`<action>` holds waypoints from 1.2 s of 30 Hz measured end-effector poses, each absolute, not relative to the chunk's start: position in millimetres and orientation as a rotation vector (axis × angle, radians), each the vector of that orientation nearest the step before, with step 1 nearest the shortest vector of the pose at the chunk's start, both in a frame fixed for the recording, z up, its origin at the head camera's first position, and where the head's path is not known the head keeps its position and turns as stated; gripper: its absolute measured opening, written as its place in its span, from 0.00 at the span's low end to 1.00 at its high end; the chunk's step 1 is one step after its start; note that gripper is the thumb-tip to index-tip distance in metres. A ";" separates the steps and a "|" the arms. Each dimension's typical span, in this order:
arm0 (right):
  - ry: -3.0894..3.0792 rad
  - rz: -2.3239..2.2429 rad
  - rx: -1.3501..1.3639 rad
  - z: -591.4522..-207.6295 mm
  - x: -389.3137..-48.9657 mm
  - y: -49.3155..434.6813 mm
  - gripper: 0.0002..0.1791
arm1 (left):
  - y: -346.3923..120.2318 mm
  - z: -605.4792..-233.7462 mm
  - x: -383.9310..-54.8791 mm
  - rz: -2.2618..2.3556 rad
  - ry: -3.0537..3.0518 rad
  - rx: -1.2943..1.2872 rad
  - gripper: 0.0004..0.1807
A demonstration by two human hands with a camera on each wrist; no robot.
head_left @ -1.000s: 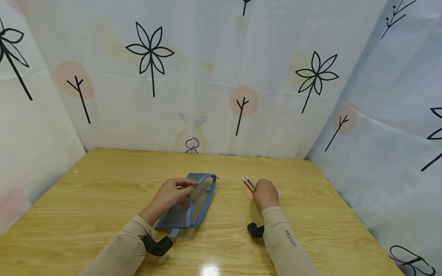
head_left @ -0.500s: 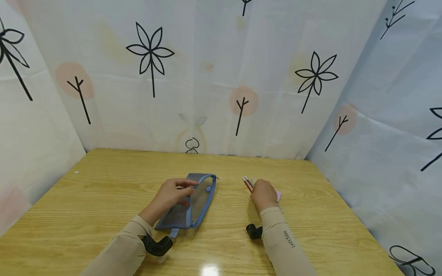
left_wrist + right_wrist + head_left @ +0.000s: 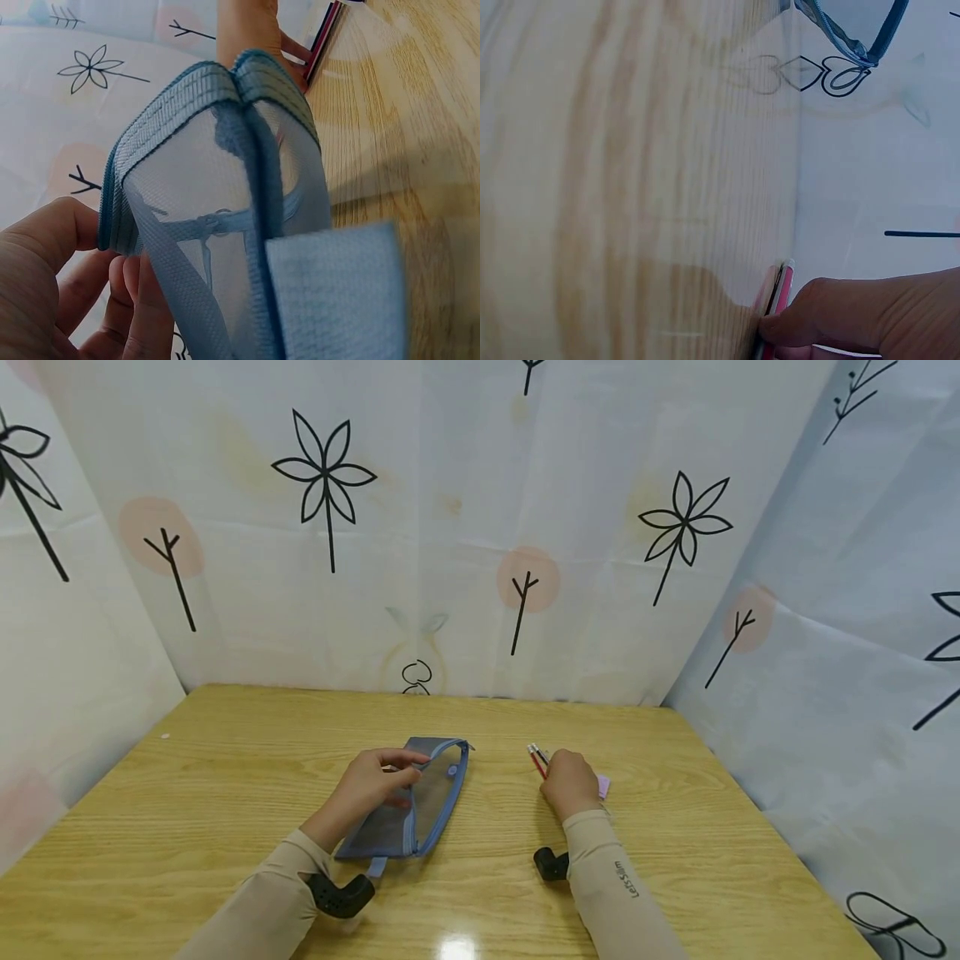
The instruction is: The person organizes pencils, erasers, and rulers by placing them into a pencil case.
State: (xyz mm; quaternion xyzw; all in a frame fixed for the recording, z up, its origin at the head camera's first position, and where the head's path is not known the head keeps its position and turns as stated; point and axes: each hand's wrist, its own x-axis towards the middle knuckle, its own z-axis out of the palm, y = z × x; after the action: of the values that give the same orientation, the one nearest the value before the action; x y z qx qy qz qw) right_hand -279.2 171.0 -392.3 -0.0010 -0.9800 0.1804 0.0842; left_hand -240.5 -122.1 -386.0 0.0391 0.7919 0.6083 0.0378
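A blue-grey mesh zip pencil case [image 3: 438, 793] lies on the table, its zipped mouth gaping toward the right. My left hand [image 3: 375, 777] pinches the near side of that mouth between thumb and fingers, as the left wrist view of the mesh pouch [image 3: 187, 172] also shows. To the right, my right hand [image 3: 570, 785] grips a few pencils [image 3: 537, 762], one red and one dark, with pale ends sticking out past the fingers. In the right wrist view the thumb presses on the pencils [image 3: 782, 291], close over the wood. Their other ends are hidden by the hand.
A small flat lilac piece [image 3: 603, 787] shows just right of the right hand. The wooden table [image 3: 262, 752] meets patterned cloth walls at its back and sides. A tiny pale scrap [image 3: 165, 736] lies at the far left.
My right hand has shifted slightly left with the pencils, so more of the lilac piece shows beside it. The left hand and the pencil case have stayed put.
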 end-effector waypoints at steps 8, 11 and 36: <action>-2.971 0.581 0.003 -390.7 -278.2 166.9 0.21 | -122.5 -385.8 -240.5 1.871 2.422 0.115 0.16; -2.973 0.610 0.010 -389.3 -277.7 166.5 0.19 | -122.1 -385.2 -240.0 1.876 2.421 0.119 0.16; -3.006 1.003 0.022 -382.0 -279.1 162.6 0.09 | -121.8 -385.2 -239.9 1.865 2.432 0.088 0.15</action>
State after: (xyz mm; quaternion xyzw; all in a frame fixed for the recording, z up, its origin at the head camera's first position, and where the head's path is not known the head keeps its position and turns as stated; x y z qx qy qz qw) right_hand -279.1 162.6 -382.0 0.0069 -0.9485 0.3164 -0.0135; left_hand -239.9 -121.8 -385.2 0.0286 0.7926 0.6079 0.0375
